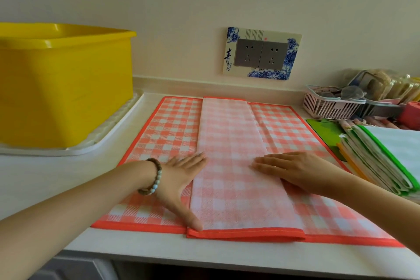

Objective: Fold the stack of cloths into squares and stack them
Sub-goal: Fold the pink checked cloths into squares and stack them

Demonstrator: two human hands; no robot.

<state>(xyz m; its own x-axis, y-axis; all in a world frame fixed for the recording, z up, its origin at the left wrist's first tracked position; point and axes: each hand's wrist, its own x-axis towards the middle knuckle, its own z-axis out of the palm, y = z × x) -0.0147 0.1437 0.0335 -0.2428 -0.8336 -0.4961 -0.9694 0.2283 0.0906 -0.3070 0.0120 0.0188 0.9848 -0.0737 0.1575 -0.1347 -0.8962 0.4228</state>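
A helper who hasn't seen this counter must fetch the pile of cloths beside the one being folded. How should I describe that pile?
On the white counter lies a red checked cloth, partly folded. The pile sits just right of it, in front of the pink basket. It alone is layered, with green and orange edges.

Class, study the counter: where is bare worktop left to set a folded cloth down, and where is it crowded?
Bare counter lies between the white tray and the checked cloth, front left. A thin strip runs behind the cloth. The right is crowded: stack of cloths, pink basket.
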